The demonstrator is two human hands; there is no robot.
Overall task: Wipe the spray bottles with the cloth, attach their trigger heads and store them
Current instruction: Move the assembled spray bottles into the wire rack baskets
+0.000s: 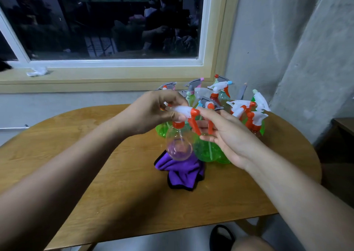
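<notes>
Holding the clear spray bottle (179,145) by its top, the left hand (151,112) had fingers and thumb curled round the white trigger head (181,109). The head sat on the bottle neck with its orange collar (178,124) down at the neck; couldn't tell whether it was screwed tight. The bottle stood upright directly over the far edge of the purple cloth (182,171), base at cloth level; contact with the cloth couldn't be confirmed. The right hand (229,137) was above and right of the cloth, gripping nothing, fingers fairly straight and loosely spread, palm turned toward the bottle. Its index fingertip touched the orange nozzle (195,113) end of the head, and the orange lever (195,127) hung just in front of the other fingers. The cloth lay bunched on the wooden table (86,155), black trim showing along its near side. Green bottles (207,150) stood just right of the cloth, partly hidden by the right hand. Beyond the cloth, toward the wall, a cluster of bottles (218,86) with heads already fitted stood close together, heads white, grey and orange; more of them stood beyond and right of the cloth (255,116). A window (105,20) was well beyond the cloth, with crumpled white tissue (37,71) on its sill, far left of the cloth.
</notes>
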